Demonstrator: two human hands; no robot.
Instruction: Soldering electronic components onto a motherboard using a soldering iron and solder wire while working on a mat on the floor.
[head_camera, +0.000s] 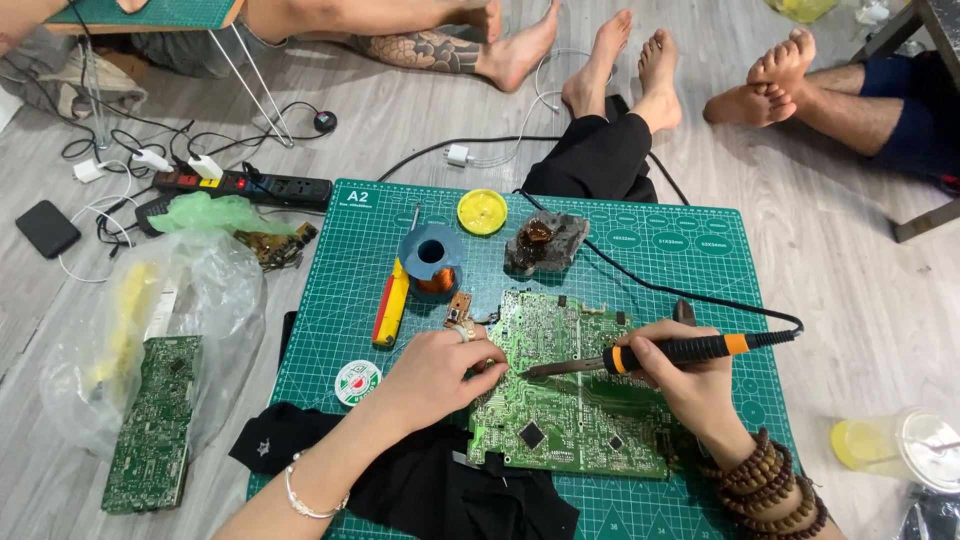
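Observation:
A large green circuit board (580, 400) lies on the green cutting mat (700, 260). My left hand (440, 370) rests on the board's left edge, fingers pinched together near the iron's tip; what they pinch is too small to tell. My right hand (690, 375) grips a black and orange soldering iron (660, 353), its tip pointing left onto the board. A bead bracelet sits on my right wrist.
A yellow and red tool (391, 305), a blue solder holder with copper wire (432, 258), a yellow tin (482, 211), an iron stand (545, 242) lie on the mat. Plastic bag and another board (155, 420) are left. Other people's bare feet (620, 70) are beyond. A plastic cup (900, 450) stands right.

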